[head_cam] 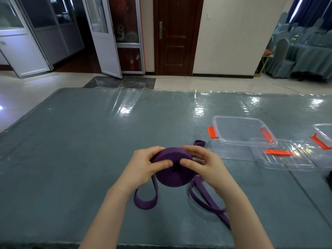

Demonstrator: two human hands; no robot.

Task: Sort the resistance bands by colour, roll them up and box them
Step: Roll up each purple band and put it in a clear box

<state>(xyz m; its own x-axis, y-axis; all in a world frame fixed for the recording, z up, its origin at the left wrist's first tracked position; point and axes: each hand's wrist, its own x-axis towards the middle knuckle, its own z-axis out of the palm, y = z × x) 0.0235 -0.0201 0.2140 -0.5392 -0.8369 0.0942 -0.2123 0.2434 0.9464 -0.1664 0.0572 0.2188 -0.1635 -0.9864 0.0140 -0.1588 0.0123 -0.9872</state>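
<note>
A thick roll of purple resistance band [173,177] is held just above the table, low in the middle of the view. My left hand [143,163] grips its left side, thumb on the front face. From the right, my right hand [201,164] grips it too, thumb near the roll's centre. A loose loop of purple band [144,202] hangs down to the table under my left hand. More unrolled purple band [206,203] trails to the right under my right forearm, and a small end [199,142] shows behind my right hand.
A clear plastic box with orange clips [239,133] stands open to the right, its clear lid [283,159] leaning against it. A second clear box [323,139] is cut off at the right edge. The table [80,141] carries a grey cloth under shiny plastic.
</note>
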